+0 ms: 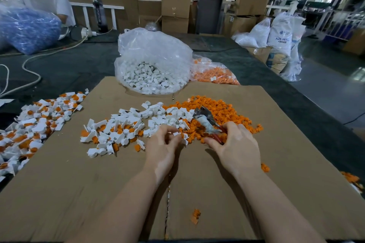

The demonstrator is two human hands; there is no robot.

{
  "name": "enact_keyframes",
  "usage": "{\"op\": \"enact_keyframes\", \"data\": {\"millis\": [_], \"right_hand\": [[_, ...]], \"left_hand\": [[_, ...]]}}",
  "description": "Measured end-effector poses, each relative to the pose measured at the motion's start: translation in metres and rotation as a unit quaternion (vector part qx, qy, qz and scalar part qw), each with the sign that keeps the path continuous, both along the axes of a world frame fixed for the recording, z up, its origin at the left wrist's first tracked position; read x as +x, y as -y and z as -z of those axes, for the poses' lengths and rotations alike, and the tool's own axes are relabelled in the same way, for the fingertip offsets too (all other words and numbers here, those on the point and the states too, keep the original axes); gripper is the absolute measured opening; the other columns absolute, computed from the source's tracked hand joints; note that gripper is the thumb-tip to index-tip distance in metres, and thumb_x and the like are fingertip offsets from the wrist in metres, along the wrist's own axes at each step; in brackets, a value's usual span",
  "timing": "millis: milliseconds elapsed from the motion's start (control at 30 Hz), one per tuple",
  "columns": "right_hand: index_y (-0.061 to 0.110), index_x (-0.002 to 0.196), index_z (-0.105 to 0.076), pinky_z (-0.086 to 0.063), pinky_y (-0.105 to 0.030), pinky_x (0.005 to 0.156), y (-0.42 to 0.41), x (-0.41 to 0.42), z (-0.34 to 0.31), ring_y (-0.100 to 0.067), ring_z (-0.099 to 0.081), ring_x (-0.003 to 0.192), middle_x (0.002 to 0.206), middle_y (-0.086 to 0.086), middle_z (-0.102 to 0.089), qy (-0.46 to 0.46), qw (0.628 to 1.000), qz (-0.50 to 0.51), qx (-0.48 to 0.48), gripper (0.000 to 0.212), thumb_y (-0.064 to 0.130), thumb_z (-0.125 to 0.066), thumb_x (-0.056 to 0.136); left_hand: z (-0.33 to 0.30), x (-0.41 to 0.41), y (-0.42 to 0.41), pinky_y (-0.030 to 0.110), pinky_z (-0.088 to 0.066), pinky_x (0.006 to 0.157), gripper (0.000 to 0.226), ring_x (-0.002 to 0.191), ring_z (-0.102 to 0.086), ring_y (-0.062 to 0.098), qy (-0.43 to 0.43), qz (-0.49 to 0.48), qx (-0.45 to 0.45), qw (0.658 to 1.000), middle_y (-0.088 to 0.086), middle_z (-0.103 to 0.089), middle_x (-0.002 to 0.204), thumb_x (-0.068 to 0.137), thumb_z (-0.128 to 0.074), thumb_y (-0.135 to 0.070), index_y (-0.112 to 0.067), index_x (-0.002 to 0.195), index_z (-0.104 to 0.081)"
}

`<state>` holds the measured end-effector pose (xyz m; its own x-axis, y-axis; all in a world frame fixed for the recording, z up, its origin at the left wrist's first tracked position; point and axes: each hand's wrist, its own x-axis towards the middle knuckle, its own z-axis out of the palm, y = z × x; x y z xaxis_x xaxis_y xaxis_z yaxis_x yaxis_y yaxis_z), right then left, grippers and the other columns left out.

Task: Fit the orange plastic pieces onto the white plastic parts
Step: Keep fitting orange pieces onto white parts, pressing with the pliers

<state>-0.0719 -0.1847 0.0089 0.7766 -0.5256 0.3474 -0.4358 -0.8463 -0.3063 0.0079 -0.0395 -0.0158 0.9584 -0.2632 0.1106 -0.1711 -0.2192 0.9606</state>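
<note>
Orange plastic pieces (217, 112), small, light and rigid, lie heaped on cardboard sheet (98, 193) beside white plastic parts (138, 122); left hand (162, 144) pinches one white part, right hand (235, 144) grips red-handled pliers (207, 122); best pinched at edges

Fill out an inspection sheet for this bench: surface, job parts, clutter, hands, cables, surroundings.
Surface: flattened cardboard over a dark table.
Job's things: loose orange pieces right of centre; loose white parts beside them; fitted pieces piled left; white bag open; orange bag beside it.
Clutter: pliers wrapped in tape, lying on the orange heap; stray orange bits near the front edge.
Hands: left hand pinches a white part; right hand closed on the pliers' red handle.
Cables: hose or cord looping across the far left.
Surroundings: boxes, resin sacks, blue bag, a second person seated behind it.
</note>
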Motion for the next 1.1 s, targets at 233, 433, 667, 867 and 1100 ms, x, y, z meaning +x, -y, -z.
{"op": "enact_keyframes", "data": {"millis": [233, 433, 667, 867, 1100], "right_hand": [[0.020, 0.126, -0.046, -0.032, -0.032, 0.094, 0.009, 0.010, 0.024, -0.021, -0.044, 0.114, 0.122, -0.003, -0.050, -0.073, 0.991, 0.039, -0.102, 0.071, 0.073, -0.036, 0.080], [0.004, 0.112, -0.064, -0.036, -0.053, 0.098, -0.004, 0.012, 0.019, -0.036, -0.056, 0.106, 0.111, -0.020, -0.061, 0.025, 0.990, -0.003, -0.140, 0.054, 0.042, -0.072, 0.076], [0.007, 0.100, -0.071, -0.045, -0.025, 0.079, -0.039, 0.019, 0.022, -0.024, -0.061, 0.086, 0.089, -0.008, -0.067, 0.173, 0.959, -0.223, 0.031, 0.022, -0.002, -0.067, 0.079], [0.006, 0.083, -0.068, -0.044, -0.022, 0.073, -0.037, 0.019, 0.022, -0.018, -0.059, 0.081, 0.080, -0.004, -0.065, 0.177, 0.958, -0.204, 0.098, 0.003, 0.004, -0.067, 0.082], [0.009, 0.092, -0.069, -0.048, -0.027, 0.079, -0.037, 0.017, 0.023, -0.014, -0.059, 0.088, 0.088, 0.000, -0.066, 0.193, 0.950, -0.182, 0.163, 0.010, 0.008, -0.061, 0.088]], "left_hand": [[0.000, -0.001, 0.000, 0.017, -0.033, 0.089, 0.021, 0.117, -0.050, 0.009, 0.013, 0.009, -0.001, 1.000, -0.003, -0.063, 0.117, 0.092, -0.054, -0.015, -0.033, 0.095, -0.063], [0.001, 0.000, 0.001, -0.006, -0.026, 0.082, 0.024, 0.118, -0.047, 0.003, 0.026, 0.013, 0.002, 1.000, -0.005, -0.060, 0.123, 0.094, -0.052, -0.013, -0.021, 0.112, -0.066], [-0.002, 0.000, 0.000, 0.002, -0.030, 0.089, 0.028, 0.119, -0.049, 0.004, 0.027, 0.039, 0.017, 0.999, -0.005, -0.062, 0.122, 0.094, -0.050, -0.009, -0.021, 0.114, -0.066], [-0.004, -0.004, -0.003, -0.004, -0.035, 0.076, 0.036, 0.099, -0.057, 0.004, 0.015, 0.064, 0.018, 0.998, -0.007, -0.064, 0.110, 0.084, -0.063, -0.006, -0.024, 0.116, -0.065], [-0.005, -0.006, -0.001, 0.005, -0.041, 0.064, 0.034, 0.071, -0.054, 0.009, 0.011, 0.069, 0.004, 0.998, -0.004, -0.062, 0.079, 0.081, -0.068, -0.005, -0.015, 0.113, -0.064]]}}
